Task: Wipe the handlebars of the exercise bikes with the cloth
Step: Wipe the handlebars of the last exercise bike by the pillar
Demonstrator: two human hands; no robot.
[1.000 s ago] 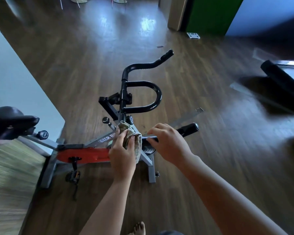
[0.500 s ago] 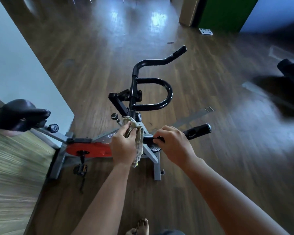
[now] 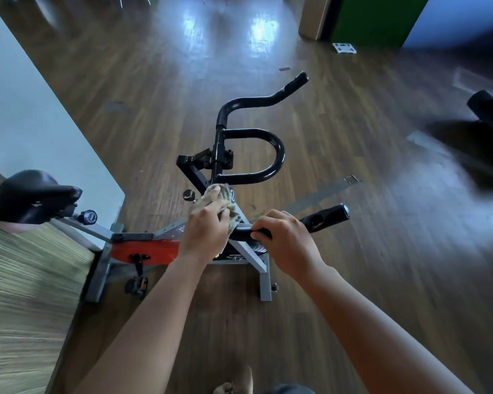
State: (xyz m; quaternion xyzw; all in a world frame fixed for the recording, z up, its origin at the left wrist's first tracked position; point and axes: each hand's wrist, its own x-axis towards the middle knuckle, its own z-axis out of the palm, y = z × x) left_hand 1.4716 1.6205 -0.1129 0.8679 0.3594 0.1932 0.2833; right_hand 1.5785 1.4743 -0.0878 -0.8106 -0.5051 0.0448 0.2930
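An exercise bike with a grey frame (image 3: pixel 248 251) and a red flywheel cover (image 3: pixel 148 248) stands on the wooden floor below me. Its black handlebars (image 3: pixel 268 155) form a loop with two horn ends. My left hand (image 3: pixel 205 231) holds a greenish crumpled cloth (image 3: pixel 222 197) wrapped against the near bar, close to the stem. My right hand (image 3: pixel 285 240) grips the near horn just right of the cloth. The horn's black end grip (image 3: pixel 328 216) sticks out beyond that hand.
The bike's black saddle (image 3: pixel 32 194) is at the left, next to a white wall (image 3: pixel 26 118). Another dark machine (image 3: pixel 490 109) sits at the far right. A small white plate (image 3: pixel 344 48) lies on the floor at the back. My bare foot (image 3: pixel 236 385) shows at the bottom edge.
My left hand has slid the cloth a little along the bar toward the stem. My right hand keeps its grip on the near horn. The camera has shifted slightly.
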